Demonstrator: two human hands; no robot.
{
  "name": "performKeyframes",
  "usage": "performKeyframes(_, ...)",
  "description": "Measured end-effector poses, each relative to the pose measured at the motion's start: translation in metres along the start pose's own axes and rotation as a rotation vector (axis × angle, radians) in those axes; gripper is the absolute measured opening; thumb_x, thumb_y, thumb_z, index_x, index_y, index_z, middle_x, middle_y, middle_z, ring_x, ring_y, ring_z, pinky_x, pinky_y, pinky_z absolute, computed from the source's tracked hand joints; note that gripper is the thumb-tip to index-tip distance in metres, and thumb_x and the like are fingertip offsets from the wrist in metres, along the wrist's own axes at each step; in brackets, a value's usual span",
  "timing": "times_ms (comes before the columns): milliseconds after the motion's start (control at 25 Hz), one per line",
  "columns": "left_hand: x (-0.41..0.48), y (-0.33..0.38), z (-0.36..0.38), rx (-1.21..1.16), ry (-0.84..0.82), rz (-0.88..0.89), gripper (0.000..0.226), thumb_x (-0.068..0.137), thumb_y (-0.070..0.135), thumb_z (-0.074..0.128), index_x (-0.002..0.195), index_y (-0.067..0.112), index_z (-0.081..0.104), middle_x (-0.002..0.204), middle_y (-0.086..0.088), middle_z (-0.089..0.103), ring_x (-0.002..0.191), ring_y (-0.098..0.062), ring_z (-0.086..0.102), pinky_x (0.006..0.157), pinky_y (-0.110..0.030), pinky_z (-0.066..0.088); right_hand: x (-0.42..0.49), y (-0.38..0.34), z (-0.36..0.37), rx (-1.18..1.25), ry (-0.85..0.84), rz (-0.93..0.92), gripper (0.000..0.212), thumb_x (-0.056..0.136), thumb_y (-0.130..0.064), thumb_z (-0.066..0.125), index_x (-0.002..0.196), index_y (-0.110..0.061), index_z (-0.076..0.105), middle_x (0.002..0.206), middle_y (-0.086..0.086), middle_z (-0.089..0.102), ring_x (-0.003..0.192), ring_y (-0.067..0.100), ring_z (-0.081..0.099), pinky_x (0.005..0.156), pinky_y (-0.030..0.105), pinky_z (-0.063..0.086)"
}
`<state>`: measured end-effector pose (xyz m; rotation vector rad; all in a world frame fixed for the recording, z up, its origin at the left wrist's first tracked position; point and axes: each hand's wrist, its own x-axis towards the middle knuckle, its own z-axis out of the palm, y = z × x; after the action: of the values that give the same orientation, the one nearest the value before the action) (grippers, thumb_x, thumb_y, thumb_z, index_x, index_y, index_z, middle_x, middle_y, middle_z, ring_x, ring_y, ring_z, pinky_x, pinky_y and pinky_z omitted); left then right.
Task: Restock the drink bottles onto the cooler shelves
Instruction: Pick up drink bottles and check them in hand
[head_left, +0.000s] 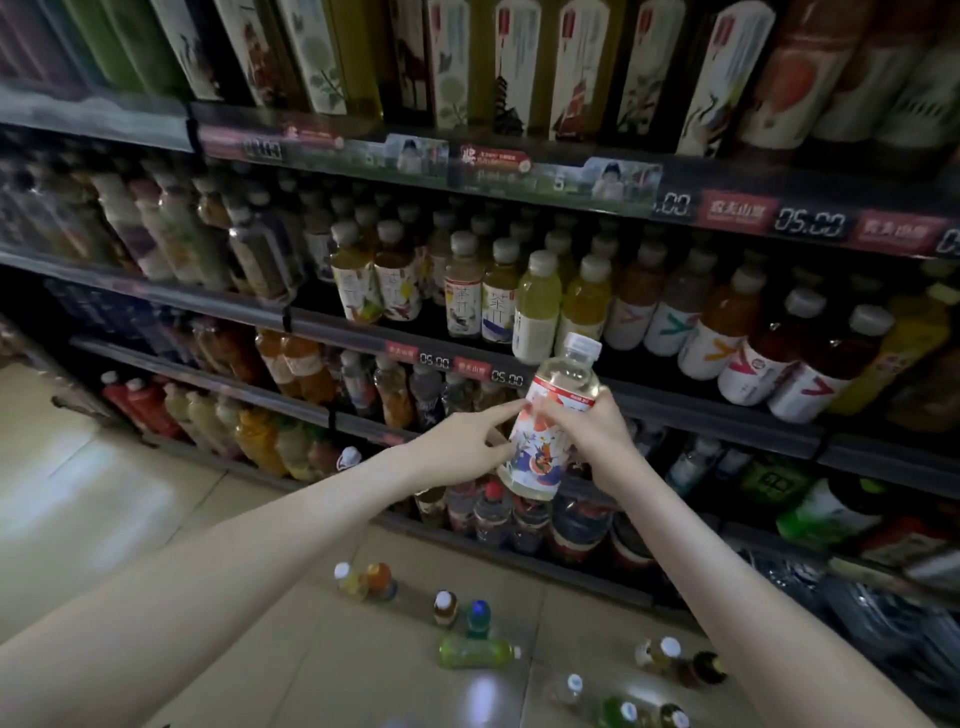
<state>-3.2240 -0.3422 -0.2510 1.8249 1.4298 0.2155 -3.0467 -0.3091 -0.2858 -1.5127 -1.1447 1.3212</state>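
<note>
A clear drink bottle (550, 415) with a white cap and a red, white and blue label is held upright in front of the cooler shelves (675, 405). My right hand (587, 431) grips it round the middle from the right. My left hand (467, 441) touches its left side, with the forefinger stretched out onto the label. The bottle hangs just below the front edge of the shelf that carries yellow drink bottles (537, 306). Several loose bottles (475, 649) stand and lie on the floor below.
The shelves are packed with rows of bottles at every level, with price strips (808, 221) on the front edges. A tiled floor (130, 493) stretches to the left. More bottles (670, 657) are scattered on the floor at lower right.
</note>
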Motion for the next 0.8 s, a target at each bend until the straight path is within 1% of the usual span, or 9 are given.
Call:
performKeyframes(120, 0.009, -0.036, -0.021, 0.051, 0.008, -0.041, 0.063, 0.097, 0.038, 0.048, 0.149, 0.040, 0.014, 0.116, 0.001, 0.062, 0.086, -0.021, 0.064, 0.067, -0.028, 0.051, 0.018, -0.002, 0.025, 0.000, 0.018, 0.014, 0.075, 0.049, -0.049, 0.081, 0.113, -0.019, 0.055, 0.101, -0.002, 0.072, 0.090, 0.014, 0.070, 0.083, 0.041, 0.057)
performKeyframes(280, 0.034, -0.098, -0.074, 0.147, 0.189, -0.099, 0.070, 0.097, 0.031, 0.047, 0.151, 0.034, 0.002, 0.122, -0.015, 0.053, 0.075, -0.027, 0.063, 0.055, -0.030, 0.045, 0.053, -0.012, 0.071, -0.068, 0.043, 0.009, 0.062, 0.065, -0.038, 0.082, 0.116, -0.021, 0.050, 0.101, -0.005, 0.069, 0.091, 0.012, 0.067, 0.083, 0.035, 0.055)
performKeyframes(360, 0.041, -0.133, -0.098, 0.305, 0.271, -0.065, 0.072, 0.098, 0.028, 0.044, 0.151, 0.034, -0.006, 0.138, -0.018, 0.037, 0.094, -0.031, 0.059, 0.060, -0.028, 0.044, 0.069, -0.016, 0.101, -0.039, 0.075, 0.010, 0.058, 0.069, -0.032, 0.082, 0.117, -0.021, 0.051, 0.103, -0.005, 0.069, 0.095, 0.013, 0.066, 0.086, 0.035, 0.054)
performKeyframes(440, 0.047, -0.166, -0.131, 0.440, 0.310, -0.052, 0.071, 0.099, 0.026, 0.041, 0.151, 0.033, -0.007, 0.151, -0.016, 0.018, 0.122, -0.037, 0.042, 0.078, -0.033, 0.048, 0.083, -0.019, 0.133, -0.017, 0.130, 0.002, 0.058, 0.071, -0.029, 0.081, 0.120, -0.020, 0.051, 0.105, -0.006, 0.069, 0.098, 0.013, 0.065, 0.089, 0.036, 0.053)
performKeyframes(520, 0.056, -0.188, -0.171, 0.477, 0.301, -0.064, 0.068, 0.100, 0.025, 0.038, 0.151, 0.032, -0.006, 0.155, -0.016, 0.007, 0.134, -0.039, 0.028, 0.090, -0.035, 0.046, 0.094, -0.028, 0.161, -0.025, 0.188, -0.002, 0.061, 0.070, -0.031, 0.080, 0.122, -0.022, 0.050, 0.107, -0.008, 0.067, 0.101, 0.012, 0.064, 0.091, 0.035, 0.051)
performKeyframes(600, 0.071, -0.203, -0.209, 0.492, 0.326, -0.013, 0.071, 0.100, 0.024, 0.040, 0.151, 0.030, -0.010, 0.151, -0.019, 0.019, 0.123, -0.036, 0.044, 0.083, -0.033, 0.047, 0.103, -0.043, 0.187, -0.049, 0.254, -0.025, 0.061, 0.072, -0.029, 0.080, 0.123, -0.021, 0.047, 0.104, -0.010, 0.064, 0.101, 0.012, 0.062, 0.088, 0.031, 0.048)
performKeyframes(640, 0.079, -0.210, -0.225, 0.487, 0.346, 0.020, 0.075, 0.100, 0.023, 0.041, 0.150, 0.030, -0.014, 0.141, -0.021, 0.034, 0.103, -0.032, 0.057, 0.072, -0.031, 0.048, 0.107, -0.052, 0.198, -0.062, 0.285, -0.040, 0.060, 0.074, -0.026, 0.080, 0.122, -0.020, 0.045, 0.102, -0.012, 0.062, 0.100, 0.012, 0.061, 0.086, 0.029, 0.046)
performKeyframes(720, 0.095, -0.219, -0.249, 0.492, 0.346, 0.046, 0.081, 0.099, 0.022, 0.043, 0.146, 0.030, -0.023, 0.119, -0.021, 0.051, 0.067, -0.025, 0.057, 0.057, -0.033, 0.049, 0.111, -0.063, 0.217, -0.097, 0.315, -0.073, 0.061, 0.075, -0.022, 0.081, 0.122, -0.021, 0.042, 0.099, -0.013, 0.058, 0.096, 0.010, 0.057, 0.084, 0.027, 0.042)
performKeyframes(800, 0.110, -0.229, -0.258, 0.519, 0.320, 0.062, 0.086, 0.099, 0.024, 0.044, 0.142, 0.032, -0.029, 0.132, -0.026, 0.045, 0.064, -0.024, 0.058, 0.057, -0.035, 0.052, 0.113, -0.063, 0.231, -0.146, 0.335, -0.115, 0.065, 0.074, -0.020, 0.082, 0.123, -0.024, 0.039, 0.103, -0.011, 0.057, 0.096, 0.009, 0.055, 0.085, 0.026, 0.040)
